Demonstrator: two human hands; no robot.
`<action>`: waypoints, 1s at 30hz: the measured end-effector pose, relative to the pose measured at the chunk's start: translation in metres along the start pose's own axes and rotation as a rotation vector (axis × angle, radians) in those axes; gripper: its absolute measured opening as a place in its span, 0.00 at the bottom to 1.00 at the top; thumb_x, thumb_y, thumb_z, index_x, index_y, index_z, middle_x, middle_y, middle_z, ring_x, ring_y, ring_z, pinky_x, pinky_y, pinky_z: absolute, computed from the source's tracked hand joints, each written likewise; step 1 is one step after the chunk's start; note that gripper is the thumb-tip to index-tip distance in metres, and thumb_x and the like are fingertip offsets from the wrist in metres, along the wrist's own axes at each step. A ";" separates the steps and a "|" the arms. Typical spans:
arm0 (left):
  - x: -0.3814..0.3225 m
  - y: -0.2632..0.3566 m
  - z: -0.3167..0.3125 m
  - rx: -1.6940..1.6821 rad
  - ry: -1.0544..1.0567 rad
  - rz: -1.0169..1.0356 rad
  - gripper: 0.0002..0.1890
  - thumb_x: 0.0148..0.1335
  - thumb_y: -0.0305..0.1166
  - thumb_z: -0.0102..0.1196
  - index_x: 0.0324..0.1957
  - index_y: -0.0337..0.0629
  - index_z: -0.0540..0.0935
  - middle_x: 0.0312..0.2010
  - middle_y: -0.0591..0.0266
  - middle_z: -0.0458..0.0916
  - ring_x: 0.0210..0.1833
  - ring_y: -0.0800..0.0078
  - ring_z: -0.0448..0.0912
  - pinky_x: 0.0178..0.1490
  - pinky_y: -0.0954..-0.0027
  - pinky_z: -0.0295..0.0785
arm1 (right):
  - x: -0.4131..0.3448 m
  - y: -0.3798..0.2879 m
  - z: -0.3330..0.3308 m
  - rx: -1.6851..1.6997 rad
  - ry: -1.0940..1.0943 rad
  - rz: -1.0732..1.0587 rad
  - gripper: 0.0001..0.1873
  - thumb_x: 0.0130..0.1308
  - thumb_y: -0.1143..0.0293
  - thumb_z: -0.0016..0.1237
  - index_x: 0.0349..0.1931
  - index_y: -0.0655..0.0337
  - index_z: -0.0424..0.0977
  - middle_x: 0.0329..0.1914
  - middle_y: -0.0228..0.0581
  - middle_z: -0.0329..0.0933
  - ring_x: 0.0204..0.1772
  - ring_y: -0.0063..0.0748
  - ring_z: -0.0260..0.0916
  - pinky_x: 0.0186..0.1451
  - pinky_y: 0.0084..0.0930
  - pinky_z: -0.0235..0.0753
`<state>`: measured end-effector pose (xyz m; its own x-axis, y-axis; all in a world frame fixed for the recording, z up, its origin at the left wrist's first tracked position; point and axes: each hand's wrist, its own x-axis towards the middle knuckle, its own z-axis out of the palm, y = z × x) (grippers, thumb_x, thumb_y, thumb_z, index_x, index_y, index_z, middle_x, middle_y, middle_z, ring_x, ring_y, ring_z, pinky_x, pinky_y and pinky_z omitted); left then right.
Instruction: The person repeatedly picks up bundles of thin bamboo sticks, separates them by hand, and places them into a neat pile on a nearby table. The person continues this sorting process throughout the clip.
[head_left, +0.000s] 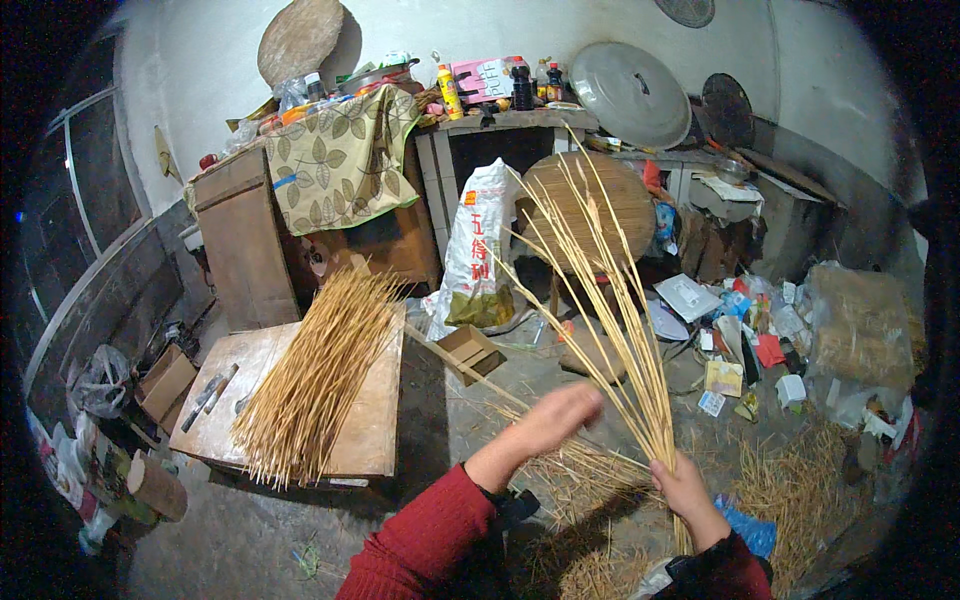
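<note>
My right hand (684, 489) grips a bunch of long dry straw stalks (626, 352) near its lower end. The stalks fan out upward and to the left. Just left of the bunch is my left hand (561, 417), blurred, with its fingers bent; whether anything is between them is hard to see. A thick sheaf of straw stalks (322, 375) lies across a low wooden table (375, 442) on the left. More loose stalks (592, 461) lie on the floor below my hands.
Knives (210, 397) lie on the low table. Behind stand a white woven sack (476, 247) with printed writing, a small cardboard box (471, 352) and a round slatted lid (589, 214). Litter (742, 322) covers the floor at right, with straw scraps (802, 487) nearer me.
</note>
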<state>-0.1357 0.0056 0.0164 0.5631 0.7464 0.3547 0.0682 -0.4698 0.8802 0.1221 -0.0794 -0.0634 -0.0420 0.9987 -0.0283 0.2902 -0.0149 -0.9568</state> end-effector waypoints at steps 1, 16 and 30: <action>0.001 -0.003 -0.007 -0.037 0.198 -0.100 0.17 0.70 0.42 0.37 0.33 0.39 0.70 0.24 0.65 0.70 0.28 0.76 0.68 0.34 0.72 0.66 | -0.001 -0.002 -0.001 -0.011 0.000 -0.006 0.07 0.66 0.69 0.43 0.34 0.64 0.67 0.19 0.27 0.65 0.22 0.18 0.62 0.26 0.20 0.64; 0.007 -0.003 -0.042 -0.422 0.630 -0.090 0.09 0.64 0.37 0.53 0.39 0.43 0.75 0.20 0.78 0.64 0.19 0.88 0.57 0.20 0.82 0.52 | -0.008 0.000 -0.001 -0.199 -0.013 -0.072 0.12 0.64 0.66 0.47 0.42 0.65 0.70 0.22 0.35 0.73 0.25 0.23 0.70 0.29 0.26 0.70; 0.013 -0.014 -0.028 -0.617 0.703 -0.014 0.08 0.68 0.39 0.46 0.39 0.47 0.70 0.18 0.75 0.60 0.19 0.84 0.58 0.22 0.79 0.56 | -0.004 0.001 0.001 -0.274 0.130 -0.187 0.10 0.65 0.65 0.45 0.36 0.65 0.68 0.20 0.33 0.69 0.24 0.24 0.67 0.28 0.26 0.68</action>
<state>-0.1526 0.0352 0.0181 -0.0755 0.9586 0.2745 -0.4917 -0.2753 0.8261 0.1211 -0.0836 -0.0644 -0.0016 0.9810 0.1940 0.5356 0.1647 -0.8283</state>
